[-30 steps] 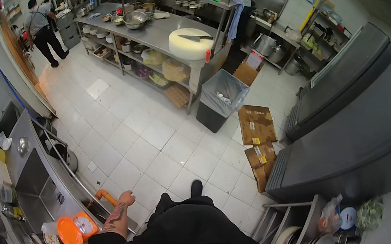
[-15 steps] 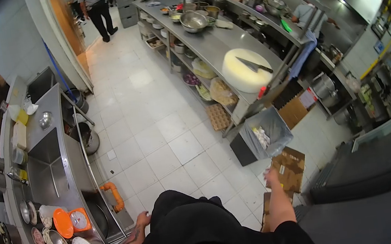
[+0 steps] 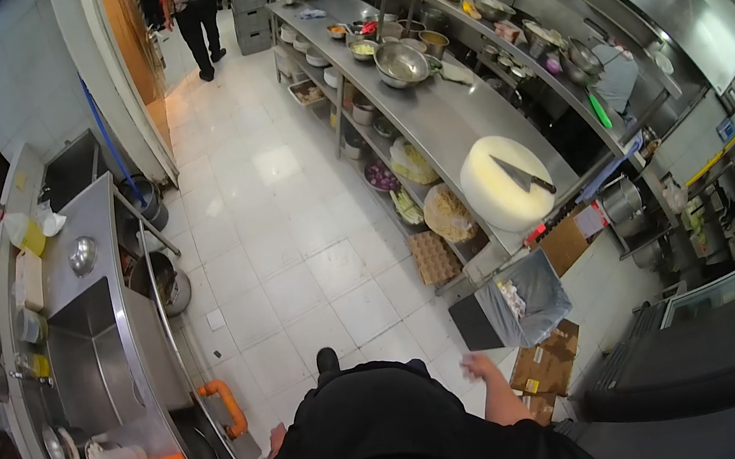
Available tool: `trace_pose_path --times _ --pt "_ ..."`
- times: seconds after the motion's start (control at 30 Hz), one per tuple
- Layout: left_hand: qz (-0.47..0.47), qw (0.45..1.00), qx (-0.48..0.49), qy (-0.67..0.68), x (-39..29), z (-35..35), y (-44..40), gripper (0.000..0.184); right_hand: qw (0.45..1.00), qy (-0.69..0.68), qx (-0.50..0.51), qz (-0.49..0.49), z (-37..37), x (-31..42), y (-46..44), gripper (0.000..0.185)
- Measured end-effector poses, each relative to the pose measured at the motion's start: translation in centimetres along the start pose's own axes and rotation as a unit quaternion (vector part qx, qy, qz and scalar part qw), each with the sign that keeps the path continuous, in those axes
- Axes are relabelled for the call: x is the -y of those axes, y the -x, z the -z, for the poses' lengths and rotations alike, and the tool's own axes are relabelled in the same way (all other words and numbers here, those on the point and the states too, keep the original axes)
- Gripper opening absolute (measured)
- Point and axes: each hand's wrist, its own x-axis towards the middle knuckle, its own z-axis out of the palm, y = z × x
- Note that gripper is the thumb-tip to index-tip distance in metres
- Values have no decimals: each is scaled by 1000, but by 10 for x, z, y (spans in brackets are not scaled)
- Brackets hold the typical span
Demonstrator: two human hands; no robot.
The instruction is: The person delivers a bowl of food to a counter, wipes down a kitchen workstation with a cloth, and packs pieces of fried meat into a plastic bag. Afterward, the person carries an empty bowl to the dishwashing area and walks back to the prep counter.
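Observation:
My right hand (image 3: 479, 366) hangs beside my body over the tiled floor, slightly blurred, fingers loosely apart and nothing visible in it. Just beyond it are flattened cardboard boxes (image 3: 546, 359) and a lined waste bin (image 3: 542, 303). My left hand (image 3: 277, 438) is low on the other side, near the sink counter's front rail, and its fingers are mostly hidden by my black shirt. To the right, on the steel worktable (image 3: 430, 108), a large knife (image 3: 524, 175) lies on a thick round white cutting board (image 3: 487, 198).
At left stands a steel sink (image 3: 89, 353) with an orange pipe (image 3: 223, 407) below and bowls of food at its near end. Tiled floor (image 3: 274, 233) runs ahead toward a person (image 3: 198, 23) by the doorway. Egg cartons (image 3: 434, 258) sit under the worktable. Dark appliances (image 3: 683, 335) stand at right.
The view has shifted, and the worktable, cutting board and bin appear lower and farther right. A black shoe now shows ahead of my body. My right hand has moved left, away from the cardboard.

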Motion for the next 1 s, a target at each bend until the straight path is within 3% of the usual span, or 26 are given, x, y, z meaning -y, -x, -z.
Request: trace_pose_path --times 0.07,0.1,0.17,0.2,0.3,0.33,0.4,0.43,0.5,0.67,0.77,0.8,0.83,0.9,0.97,1.0 --pt "-84 993 -62 -54 -31 44 -32 65 975 -70 79 -194 -33 -42 25 36" --pt "-132 982 -98 -91 -53 75 -45 65 965 -61 83 -242 -50 -74 38 30" --pt "-109 982 -107 -108 -101 146 -66 65 995 49 81 -15 -36 18 182 25" --pt "-121 978 -149 -87 -119 174 -78 64 996 42 77 -19 -41 10 177 25" --pt "-165 958 -234 -26 -177 251 -115 61 979 110 113 131 -66 -32 142 25" --pt "-169 957 -232 -30 -191 265 -128 61 980 105 109 128 -69 -31 133 25" --pt "-237 908 -345 -11 -218 288 -149 57 994 19 69 81 -74 -26 117 31" --pt "-246 902 -355 17 -237 297 -141 53 994 13 67 82 -72 -10 108 31" --pt "-265 906 -331 3 -245 288 -167 52 981 -63 35 -179 -50 86 108 40" --pt "-293 942 -160 -39 -239 228 -180 45 975 -169 5 -144 -23 113 -12 52" --pt "-219 971 -98 -8 -236 205 -152 42 984 -137 14 -111 10 167 -74 47" --pt "-173 982 -67 22 -225 195 -147 42 990 -45 58 -117 23 188 -99 46" --pt "-186 980 -75 15 -165 147 -208 44 986 49 100 -122 37 213 -118 44" --pt "-174 980 -92 4 -133 121 -235 46 992 112 54 -28 65 277 -150 44" --pt "-137 982 -129 22 -129 121 -216 47 957 203 -66 197 81 311 -225 45" --pt "-129 980 -151 29 -124 120 -209 47 952 189 -81 225 100 369 -213 43"
